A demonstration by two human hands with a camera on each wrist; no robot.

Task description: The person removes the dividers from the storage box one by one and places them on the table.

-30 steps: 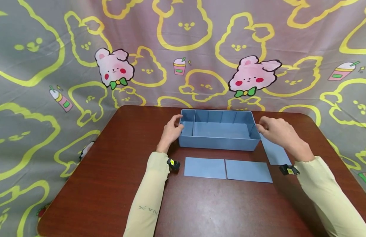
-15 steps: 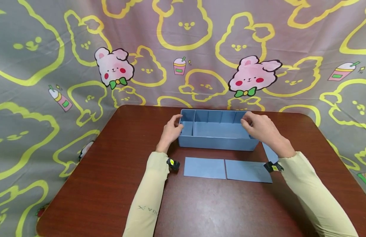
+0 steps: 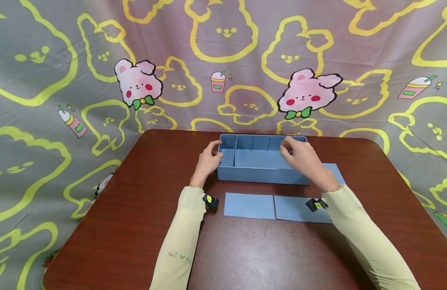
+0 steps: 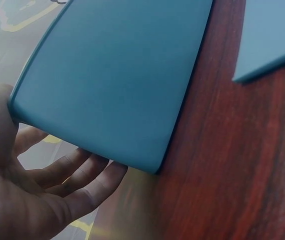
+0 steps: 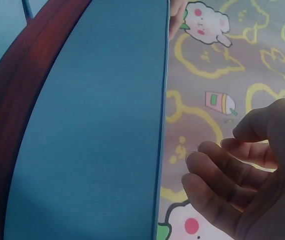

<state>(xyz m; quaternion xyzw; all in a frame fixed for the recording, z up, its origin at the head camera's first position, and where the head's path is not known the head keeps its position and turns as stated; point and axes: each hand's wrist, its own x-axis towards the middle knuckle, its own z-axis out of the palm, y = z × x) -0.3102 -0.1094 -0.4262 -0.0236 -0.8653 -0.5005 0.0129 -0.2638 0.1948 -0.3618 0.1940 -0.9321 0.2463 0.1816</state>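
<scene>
A long blue storage box (image 3: 263,175) stands at the back middle of the table, its open top upward. An upright divider (image 3: 235,151) sets off a small compartment at its left end. My left hand (image 3: 207,163) grips that left end, thumb at the rim; in the left wrist view the fingers (image 4: 95,187) curve against the end wall. My right hand (image 3: 303,156) hovers over the right part of the box, fingers loosely curled with nothing between them. In the right wrist view these fingers (image 5: 217,185) stand apart from the box wall. The box's right end is partly hidden behind this hand.
Two flat blue panels (image 3: 249,205) lie side by side in front of the box. Another flat blue panel (image 3: 333,171) lies to its right, partly covered by my right arm. The brown table (image 3: 143,193) ends at a patterned curtain (image 3: 245,52) behind.
My right hand has moved left from the box's right end to above its interior, uncovering and then covering parts of the right panel. The left hand and the box stay in place.
</scene>
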